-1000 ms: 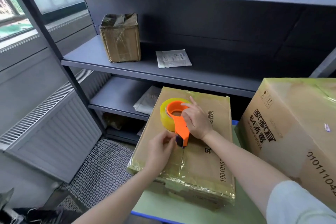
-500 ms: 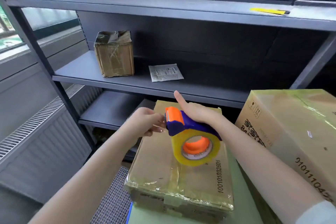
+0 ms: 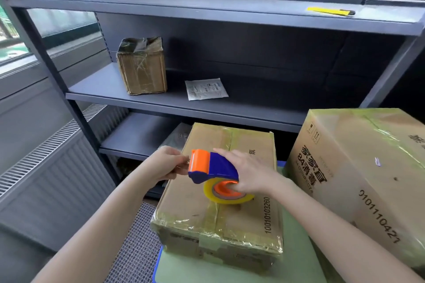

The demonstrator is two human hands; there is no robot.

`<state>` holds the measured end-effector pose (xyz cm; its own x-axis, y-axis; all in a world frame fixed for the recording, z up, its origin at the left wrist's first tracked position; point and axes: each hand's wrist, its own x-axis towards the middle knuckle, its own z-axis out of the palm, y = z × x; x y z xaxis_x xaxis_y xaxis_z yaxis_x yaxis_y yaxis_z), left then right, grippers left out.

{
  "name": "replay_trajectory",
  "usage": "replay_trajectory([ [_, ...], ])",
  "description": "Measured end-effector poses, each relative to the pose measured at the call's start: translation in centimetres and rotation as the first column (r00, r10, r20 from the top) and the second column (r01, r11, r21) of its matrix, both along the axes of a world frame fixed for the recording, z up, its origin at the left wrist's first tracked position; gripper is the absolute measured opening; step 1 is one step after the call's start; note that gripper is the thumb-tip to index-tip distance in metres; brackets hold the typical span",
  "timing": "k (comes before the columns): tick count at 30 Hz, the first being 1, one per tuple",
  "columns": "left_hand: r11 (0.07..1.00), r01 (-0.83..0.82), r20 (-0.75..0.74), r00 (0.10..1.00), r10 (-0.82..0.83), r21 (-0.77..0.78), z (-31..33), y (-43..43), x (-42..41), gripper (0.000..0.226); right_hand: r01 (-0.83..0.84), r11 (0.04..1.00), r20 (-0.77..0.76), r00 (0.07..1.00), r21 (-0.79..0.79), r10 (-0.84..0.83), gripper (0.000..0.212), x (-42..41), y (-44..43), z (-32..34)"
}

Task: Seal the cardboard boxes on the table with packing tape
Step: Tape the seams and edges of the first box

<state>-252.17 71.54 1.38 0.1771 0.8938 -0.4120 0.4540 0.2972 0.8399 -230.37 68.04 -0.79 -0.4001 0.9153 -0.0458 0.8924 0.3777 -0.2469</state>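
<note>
A flat cardboard box (image 3: 243, 218) lies on the green table (image 3: 296, 266), its top and front edge covered in glossy clear tape. Above it I hold an orange and blue tape dispenser (image 3: 211, 167) with a yellowish tape roll (image 3: 226, 194). My right hand (image 3: 250, 174) grips the dispenser, fingers over the blue body and thumb in the roll's orange core. My left hand (image 3: 165, 165) pinches at the orange front end, where the tape end sits. A taller taped box (image 3: 358, 167) with black print stands to the right.
A dark metal shelf unit (image 3: 207, 108) stands right behind the table. On its middle shelf sit a small taped box (image 3: 142, 66) and a white packet (image 3: 205, 88). A yellow utility knife (image 3: 330, 11) lies on the upper shelf. A radiator (image 3: 46, 167) is at the left.
The dispenser was lifted off the flat box's top and turned over, so the roll now hangs below. My left hand left the box and came up to the dispenser's front end.
</note>
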Motion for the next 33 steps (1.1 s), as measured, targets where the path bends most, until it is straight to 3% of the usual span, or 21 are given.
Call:
replay_trajectory([
  [4, 0.999, -0.026, -0.044, 0.999, 0.027, 0.034, -0.4, -0.7, -0.1, 0.033, -0.047, 0.997, 0.045, 0.998, 0.054, 0.044, 0.083, -0.2, 0.1, 0.7],
  [9, 0.998, -0.069, 0.005, 0.998, 0.069, 0.012, -0.6, -2.9, -0.9, 0.027, -0.153, 0.984, 0.096, 0.985, 0.09, 0.145, 0.08, -0.7, -1.5, 1.7],
  [13, 0.993, -0.114, -0.008, 0.993, 0.114, 0.014, -1.5, -5.5, -1.6, 0.026, -0.194, 0.98, 0.015, 0.981, 0.04, 0.194, 0.079, -1.1, -3.8, 2.4],
  [24, 0.974, -0.225, 0.044, 0.974, 0.223, 0.039, -4.0, -9.6, -3.7, 0.035, -0.288, 0.957, 0.143, 0.949, 0.022, 0.282, 0.065, -3.7, -7.8, 4.2],
  [29, 0.944, -0.298, -0.113, 0.943, 0.314, 0.138, -4.0, -8.6, -9.1, 0.035, -0.231, 0.971, 0.182, 0.954, -0.066, 0.24, 0.06, -4.0, -7.9, 5.2],
  [33, 0.966, -0.188, -0.213, 0.951, 0.224, 0.176, -5.9, -7.7, -11.3, 0.032, -0.195, 0.975, 0.316, 0.923, -0.103, 0.218, 0.063, -3.9, -8.2, 5.1],
])
